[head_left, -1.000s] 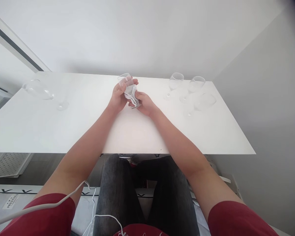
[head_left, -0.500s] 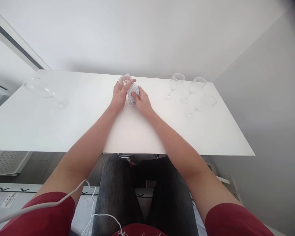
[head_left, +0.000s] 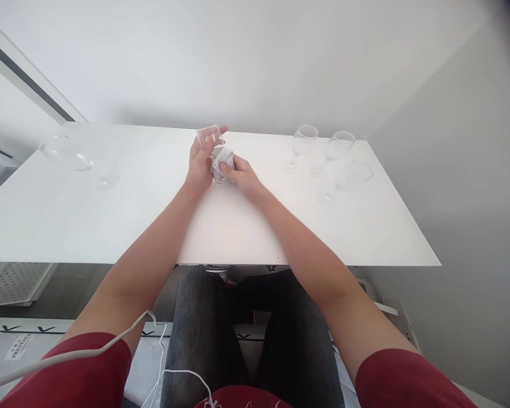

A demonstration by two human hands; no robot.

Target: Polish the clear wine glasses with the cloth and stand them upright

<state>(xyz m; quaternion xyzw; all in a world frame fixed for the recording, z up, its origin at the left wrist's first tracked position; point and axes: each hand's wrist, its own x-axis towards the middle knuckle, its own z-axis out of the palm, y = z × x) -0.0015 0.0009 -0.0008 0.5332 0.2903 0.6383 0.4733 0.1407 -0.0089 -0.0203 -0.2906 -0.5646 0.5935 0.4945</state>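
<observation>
My left hand [head_left: 199,164] is wrapped round the bowl of a clear wine glass [head_left: 208,136], held above the middle of the white table [head_left: 153,226]. Its rim shows above my fingers. My right hand [head_left: 242,175] is closed on a small white cloth [head_left: 221,157] and presses it against the lower part of the glass. The stem and foot are mostly hidden between my hands.
Three clear wine glasses [head_left: 305,139] stand grouped at the table's right rear. One more glass [head_left: 68,156] lies on its side at the far left. A white cable [head_left: 68,354] runs over my left sleeve. Walls close the table in behind and on the right.
Both hands shifted slightly left with the glass. The right hand slid the cloth from the stem area up against the glass, and the glass was turned a little.
</observation>
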